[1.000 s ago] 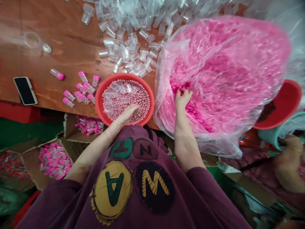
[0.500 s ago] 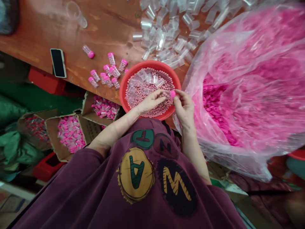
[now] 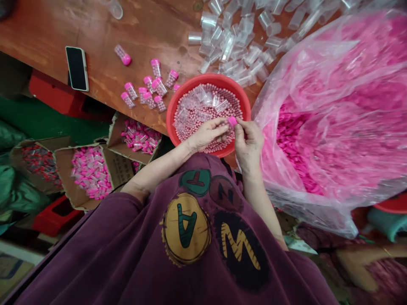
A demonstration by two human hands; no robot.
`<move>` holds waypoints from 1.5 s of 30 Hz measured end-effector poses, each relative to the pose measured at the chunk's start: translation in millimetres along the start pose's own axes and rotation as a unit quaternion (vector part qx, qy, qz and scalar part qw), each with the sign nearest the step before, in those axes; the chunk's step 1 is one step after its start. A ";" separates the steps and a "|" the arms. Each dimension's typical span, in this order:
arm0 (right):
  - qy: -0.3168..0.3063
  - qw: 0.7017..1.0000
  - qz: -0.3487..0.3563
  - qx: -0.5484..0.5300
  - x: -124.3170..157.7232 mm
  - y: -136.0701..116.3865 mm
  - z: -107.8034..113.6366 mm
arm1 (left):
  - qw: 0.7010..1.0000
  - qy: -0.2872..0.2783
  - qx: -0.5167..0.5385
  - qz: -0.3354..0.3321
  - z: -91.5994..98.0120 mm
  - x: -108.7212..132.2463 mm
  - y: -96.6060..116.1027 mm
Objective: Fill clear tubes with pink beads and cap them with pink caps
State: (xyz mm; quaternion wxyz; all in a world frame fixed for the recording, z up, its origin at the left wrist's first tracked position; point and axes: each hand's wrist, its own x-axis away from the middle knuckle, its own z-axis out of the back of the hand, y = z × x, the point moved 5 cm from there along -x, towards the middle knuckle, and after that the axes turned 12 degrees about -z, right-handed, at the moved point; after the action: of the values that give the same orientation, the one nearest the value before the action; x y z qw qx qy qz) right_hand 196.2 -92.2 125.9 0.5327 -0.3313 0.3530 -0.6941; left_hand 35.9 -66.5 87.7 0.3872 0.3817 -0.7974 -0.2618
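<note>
Over the right side of a red basin (image 3: 170,114), my left hand (image 3: 208,134) is closed around a small clear bottle, mostly hidden by its fingers. My right hand (image 3: 249,142) pinches a bright pink cap (image 3: 232,121) at the mouth end of that bottle. Whether the cap is fully seated I cannot tell. Pink beads (image 3: 190,123) fill the basin, and several clear empty bottles (image 3: 203,97) lie on top of them. To the left on the table, several capped bottles (image 3: 159,86) with beads inside lie in a loose group.
Clear empty bottles (image 3: 229,44) are heaped behind the basin. A big plastic bag (image 3: 343,127) of pink caps stands at the right. A phone (image 3: 76,68) lies on the table (image 3: 98,38). Cardboard boxes (image 3: 116,167) of filled bottles sit lower left. Another person's arm (image 3: 359,262) shows lower right.
My right hand has brought the pink cap against the bottle in my left hand. The camera view has shifted slightly, and another person's arm has come into view at lower right.
</note>
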 end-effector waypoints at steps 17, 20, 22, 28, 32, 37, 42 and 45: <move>-0.131 0.991 0.004 -0.025 -0.3 -12.6 8.7 | 0.996 -0.017 -0.082 -0.042 18.5 18.3 7.3; -0.109 0.993 -0.020 -0.029 3.1 -13.1 2.3 | 0.994 0.001 -0.091 -0.059 24.2 17.6 7.9; -0.106 0.994 0.006 0.024 8.4 -19.7 -1.2 | 0.994 0.009 -0.085 -0.069 25.2 17.1 9.3; -0.100 0.973 0.016 0.209 20.9 -18.9 -25.3 | 0.994 0.069 -0.069 -0.043 15.8 16.5 2.5; -0.079 0.969 0.002 0.234 21.3 -1.2 -44.0 | 0.991 0.120 -0.048 -0.033 4.9 17.0 -5.5; -0.087 0.981 0.013 0.174 16.9 17.6 -49.7 | 0.989 0.135 -0.060 -0.018 2.3 19.5 -6.7; -0.087 0.980 -0.003 0.176 14.7 29.5 -64.4 | 0.983 0.167 -0.075 -0.028 11.7 16.7 -12.5; -0.133 0.976 -0.022 0.171 18.3 32.7 -85.6 | 0.978 0.181 -0.101 0.009 25.4 13.5 -21.0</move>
State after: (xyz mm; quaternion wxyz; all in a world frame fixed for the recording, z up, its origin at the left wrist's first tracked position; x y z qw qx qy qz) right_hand 137.3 -104.3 54.3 0.6085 -0.3321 0.1475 -0.7054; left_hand 18.2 -86.4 64.0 0.5641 0.3743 -0.6871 -0.2638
